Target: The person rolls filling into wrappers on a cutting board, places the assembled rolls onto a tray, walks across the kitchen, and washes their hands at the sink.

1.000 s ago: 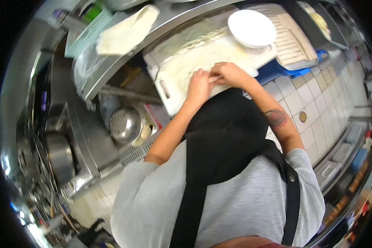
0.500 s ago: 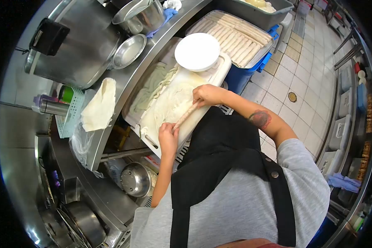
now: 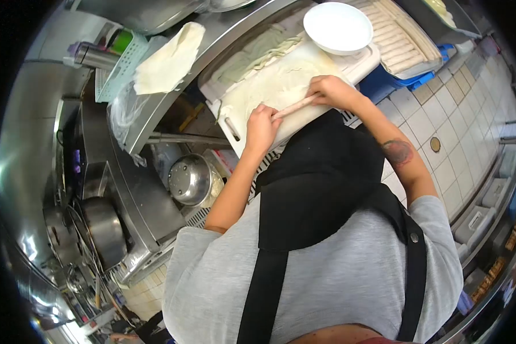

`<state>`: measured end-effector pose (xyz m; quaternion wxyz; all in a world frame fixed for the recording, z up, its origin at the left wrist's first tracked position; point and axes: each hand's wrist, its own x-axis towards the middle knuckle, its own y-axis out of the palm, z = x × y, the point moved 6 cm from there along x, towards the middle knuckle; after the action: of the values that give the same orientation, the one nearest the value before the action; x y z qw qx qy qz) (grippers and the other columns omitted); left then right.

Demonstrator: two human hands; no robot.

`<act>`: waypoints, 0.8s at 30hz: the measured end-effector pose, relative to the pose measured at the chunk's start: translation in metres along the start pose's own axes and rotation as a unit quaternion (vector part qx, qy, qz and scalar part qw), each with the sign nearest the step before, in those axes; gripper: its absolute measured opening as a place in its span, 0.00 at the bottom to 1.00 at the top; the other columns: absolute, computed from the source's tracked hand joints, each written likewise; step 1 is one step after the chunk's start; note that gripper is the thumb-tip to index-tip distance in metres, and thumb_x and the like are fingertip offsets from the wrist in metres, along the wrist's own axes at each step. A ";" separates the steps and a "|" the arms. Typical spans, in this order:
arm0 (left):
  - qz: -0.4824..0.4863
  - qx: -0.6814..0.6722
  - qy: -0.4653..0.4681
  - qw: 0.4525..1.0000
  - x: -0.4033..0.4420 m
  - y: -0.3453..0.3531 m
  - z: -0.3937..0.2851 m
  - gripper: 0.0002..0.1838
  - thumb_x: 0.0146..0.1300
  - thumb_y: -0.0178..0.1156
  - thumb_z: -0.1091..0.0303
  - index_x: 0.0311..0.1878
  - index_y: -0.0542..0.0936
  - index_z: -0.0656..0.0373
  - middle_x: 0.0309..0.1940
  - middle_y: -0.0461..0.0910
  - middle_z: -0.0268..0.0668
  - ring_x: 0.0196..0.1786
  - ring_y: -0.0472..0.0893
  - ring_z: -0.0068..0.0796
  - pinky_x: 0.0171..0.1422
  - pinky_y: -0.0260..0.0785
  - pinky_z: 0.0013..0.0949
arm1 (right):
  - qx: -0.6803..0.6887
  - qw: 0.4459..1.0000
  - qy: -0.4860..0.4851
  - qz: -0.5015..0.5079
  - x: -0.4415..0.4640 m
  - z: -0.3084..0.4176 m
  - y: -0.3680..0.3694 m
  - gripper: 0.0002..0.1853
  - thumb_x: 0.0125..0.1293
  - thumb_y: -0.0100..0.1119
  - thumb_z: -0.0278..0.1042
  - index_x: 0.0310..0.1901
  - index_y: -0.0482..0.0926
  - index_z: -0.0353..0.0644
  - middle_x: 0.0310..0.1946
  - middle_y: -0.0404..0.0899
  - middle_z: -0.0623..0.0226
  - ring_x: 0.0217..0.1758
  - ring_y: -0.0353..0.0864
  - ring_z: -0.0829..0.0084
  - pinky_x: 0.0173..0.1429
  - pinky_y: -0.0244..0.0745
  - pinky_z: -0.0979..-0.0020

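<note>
**Thin pale roll (image 3: 295,107) held at both ends above a white board (image 3: 295,124)**

Nearest is a black apron (image 3: 309,200) of smooth, matt cloth over a grey T-shirt (image 3: 338,281). Just past it, along the board's near side, the left hand (image 3: 262,127) has its fingers closed on one end of the slim, rod-shaped roll; the right hand (image 3: 331,92) pinches the other.

Beyond the roll spreads a soft, floury-looking pale sheet (image 3: 289,77). A smooth, round white bowl (image 3: 338,28) takes up the board's far right corner, and crumpled greenish cloth (image 3: 246,62) lies along the far side. Lower left sits a shiny, rounded metal pot (image 3: 189,179).

Farther off, a tray (image 3: 423,73) carries rows of similar rolls above a blue bin (image 3: 377,92). On the brushed-steel counter (image 3: 226,35), a limp cream piece (image 3: 169,60) drapes beside a perforated mint basket (image 3: 118,64).
</note>
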<state>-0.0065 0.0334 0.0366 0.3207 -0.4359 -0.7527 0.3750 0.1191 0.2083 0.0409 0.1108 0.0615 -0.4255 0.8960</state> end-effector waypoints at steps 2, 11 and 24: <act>-0.008 -0.013 -0.012 1.000 -0.008 -0.007 0.008 0.12 0.50 0.71 0.74 0.40 0.85 0.64 0.40 0.80 0.46 0.46 0.80 0.49 0.54 0.73 0.44 | 0.001 1.000 0.001 -0.002 -0.004 -0.013 -0.005 0.11 0.51 0.73 0.30 0.38 0.87 0.39 0.36 0.83 0.61 0.42 0.85 0.60 0.49 0.79 0.63; -0.037 0.029 0.027 0.999 -0.014 -0.010 -0.011 0.16 0.51 0.71 0.74 0.45 0.84 0.65 0.42 0.80 0.45 0.49 0.79 0.48 0.56 0.73 0.42 | -0.052 0.998 0.008 -0.022 -0.020 -0.019 -0.013 0.12 0.52 0.72 0.31 0.40 0.87 0.39 0.39 0.81 0.62 0.48 0.82 0.59 0.53 0.78 0.61; -0.031 -0.005 0.039 0.999 0.039 0.044 -0.047 0.09 0.51 0.70 0.74 0.36 0.83 0.62 0.36 0.80 0.46 0.44 0.80 0.50 0.53 0.74 0.46 | -0.064 0.998 0.016 -0.012 0.000 0.005 -0.005 0.09 0.52 0.71 0.31 0.35 0.84 0.39 0.34 0.81 0.59 0.42 0.82 0.55 0.48 0.77 0.59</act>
<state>0.0342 0.0968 0.0294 0.3589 -0.4277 -0.7549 0.3439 0.1200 0.2072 0.0476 0.1316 0.0452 -0.4799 0.8662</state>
